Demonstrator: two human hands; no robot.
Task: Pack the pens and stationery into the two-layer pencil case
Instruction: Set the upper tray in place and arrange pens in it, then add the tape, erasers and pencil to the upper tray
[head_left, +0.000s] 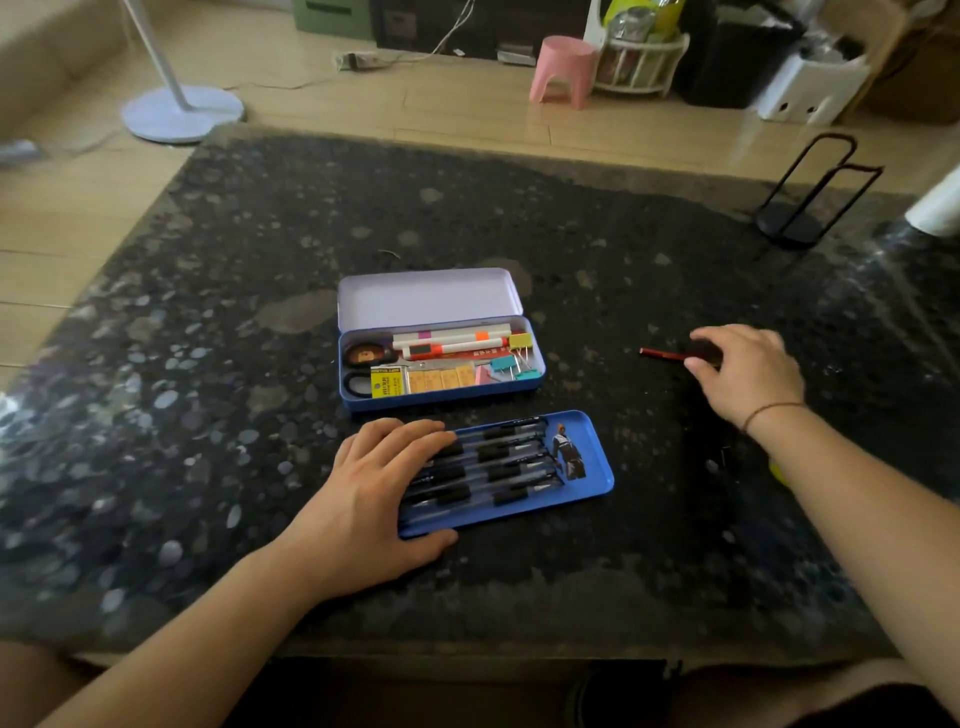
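Note:
The blue tin pencil case (537, 371) lies open mid-table, its pale lid (426, 299) tipped back. Inside are scissors (363, 358), white markers (452, 338), binder clips (511, 358) and yellow and orange packets. In front of it lies the blue inner tray (597, 467) holding several black pens (498, 462). My left hand (379, 499) rests flat on the tray's left end, fingers over the pens. My right hand (748, 369) is at the right, fingers curled round the dark end of a red pen (662, 355) lying on the table.
The table is dark speckled stone (260, 415). A black wire stand (805, 202) is at the back right, with a white roll (940, 202) at the right edge. Beyond the table are a fan base (182, 111) and a pink stool (563, 70).

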